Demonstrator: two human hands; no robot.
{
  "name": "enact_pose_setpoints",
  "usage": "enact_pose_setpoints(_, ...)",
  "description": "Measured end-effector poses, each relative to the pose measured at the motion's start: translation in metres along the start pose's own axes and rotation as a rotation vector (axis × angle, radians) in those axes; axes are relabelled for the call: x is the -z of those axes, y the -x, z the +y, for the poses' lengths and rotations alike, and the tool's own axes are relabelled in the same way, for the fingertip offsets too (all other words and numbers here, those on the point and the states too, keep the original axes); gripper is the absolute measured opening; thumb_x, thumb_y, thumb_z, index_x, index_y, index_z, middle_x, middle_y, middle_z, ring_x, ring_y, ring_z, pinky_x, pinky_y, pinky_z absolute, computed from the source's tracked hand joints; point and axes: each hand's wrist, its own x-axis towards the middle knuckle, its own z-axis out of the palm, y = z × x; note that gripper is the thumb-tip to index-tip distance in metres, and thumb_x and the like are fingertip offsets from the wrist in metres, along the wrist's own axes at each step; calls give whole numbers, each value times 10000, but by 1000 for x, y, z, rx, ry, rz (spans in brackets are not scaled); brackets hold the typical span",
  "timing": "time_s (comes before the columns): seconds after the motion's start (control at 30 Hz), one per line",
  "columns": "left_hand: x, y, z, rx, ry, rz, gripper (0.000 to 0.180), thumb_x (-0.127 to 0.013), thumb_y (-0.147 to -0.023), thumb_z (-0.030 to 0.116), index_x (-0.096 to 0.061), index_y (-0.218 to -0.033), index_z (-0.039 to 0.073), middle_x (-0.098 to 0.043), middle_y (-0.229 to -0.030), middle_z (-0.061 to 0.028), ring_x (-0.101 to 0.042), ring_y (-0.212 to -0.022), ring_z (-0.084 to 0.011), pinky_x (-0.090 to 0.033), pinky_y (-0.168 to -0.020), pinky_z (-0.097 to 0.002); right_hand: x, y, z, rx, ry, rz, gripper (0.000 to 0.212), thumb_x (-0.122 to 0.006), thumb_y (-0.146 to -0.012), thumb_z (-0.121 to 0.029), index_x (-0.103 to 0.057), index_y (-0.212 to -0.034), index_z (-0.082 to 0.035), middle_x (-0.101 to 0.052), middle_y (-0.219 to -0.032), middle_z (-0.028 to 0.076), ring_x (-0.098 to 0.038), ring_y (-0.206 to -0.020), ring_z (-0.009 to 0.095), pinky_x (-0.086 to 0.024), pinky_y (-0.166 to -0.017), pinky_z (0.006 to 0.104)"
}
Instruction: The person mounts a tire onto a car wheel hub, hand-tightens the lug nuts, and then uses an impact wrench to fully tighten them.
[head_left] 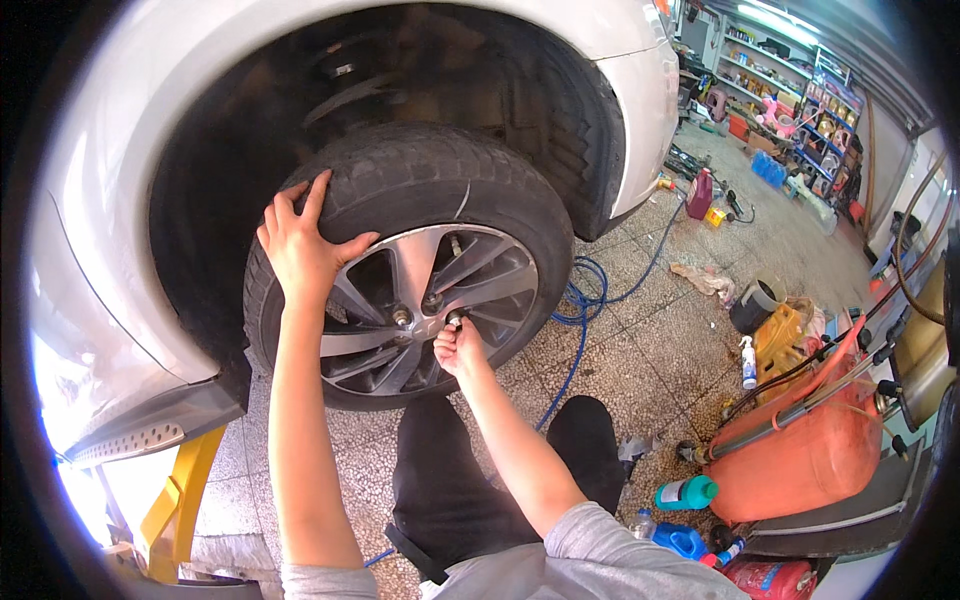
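In front of me a black tyre [505,200] on a silver and dark alloy wheel [412,262] sits in the wheel arch of a white car [110,210]. Against the tyre's upper left rests my left hand [300,250], fingers spread over the tread and thumb near the rim. My right hand [460,348] is at the wheel's centre, fingertips pinched on a small metal lug nut [455,319] at one of the bolt holes. A second lug nut [402,317] shows left of the hub.
A yellow lift arm [185,495] stands under the car at lower left. Behind the wheel a blue hose [583,350] coils on the speckled floor. To the right are an orange tank [800,455], a white spray bottle [748,362] and a green bottle [688,492]. Shelves [765,65] stand far back.
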Motion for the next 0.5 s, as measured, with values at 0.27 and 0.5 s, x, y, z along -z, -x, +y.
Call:
enact_pose_setpoints(0.27,1,1,0,11,9,1,948,-883,-507,559,-630,-1362,237,-590,-1232,-75,-567,-1143,-307,-444,-959,-465,3,0,11,415,571,204,595,-423,-998,-668,-498,-782,-119,-494,-594,10,-344,-403,102,-249,-374,234)
enact_pose_setpoints(0.5,4,2,1,30,1,-29,969,-897,-509,523,-606,-1390,244,-589,-1232,-88,-568,-1145,-312,-447,-949,-478,-2,8,8,609,1032,374,589,-413,-1003,-666,-508,-767,-135,-471,-570,-4,-334,-405,91,-244,-365,257)
